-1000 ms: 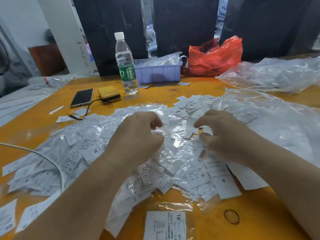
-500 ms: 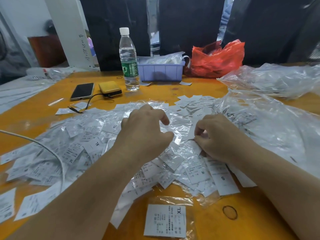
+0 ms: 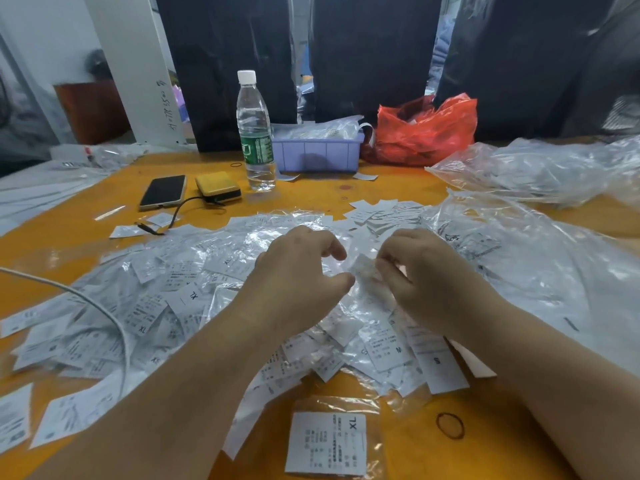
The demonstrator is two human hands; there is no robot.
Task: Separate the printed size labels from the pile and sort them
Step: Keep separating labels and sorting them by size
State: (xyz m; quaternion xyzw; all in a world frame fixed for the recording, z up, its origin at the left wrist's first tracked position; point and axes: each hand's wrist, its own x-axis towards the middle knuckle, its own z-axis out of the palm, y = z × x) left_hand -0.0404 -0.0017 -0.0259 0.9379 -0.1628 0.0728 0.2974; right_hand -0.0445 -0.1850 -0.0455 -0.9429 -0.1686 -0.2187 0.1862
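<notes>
A wide pile of white printed size labels in clear sleeves (image 3: 166,306) covers the orange table (image 3: 346,192). My left hand (image 3: 298,271) hovers over the pile's middle with fingers loosely curled, holding nothing that I can see. My right hand (image 3: 422,275) pinches a small sleeved label (image 3: 363,268) between thumb and fingers, just right of my left thumb. One XL label in its sleeve (image 3: 327,443) lies alone at the near edge. Labels marked M (image 3: 384,344) and S (image 3: 438,365) lie under my right wrist. Bare white labels (image 3: 377,211) sit behind my hands.
A water bottle (image 3: 255,133), a phone (image 3: 162,191) and a yellow power bank (image 3: 218,187) stand at the back left. A purple bin (image 3: 317,154) and a red bag (image 3: 426,129) are behind. Clear plastic bags (image 3: 540,265) fill the right. A white cable (image 3: 104,313) crosses the left pile; a rubber band (image 3: 450,425) lies near right.
My left hand has opened a little and drifted right toward the right hand. My right hand has lifted a small sleeved label off the pile and holds it between both hands.
</notes>
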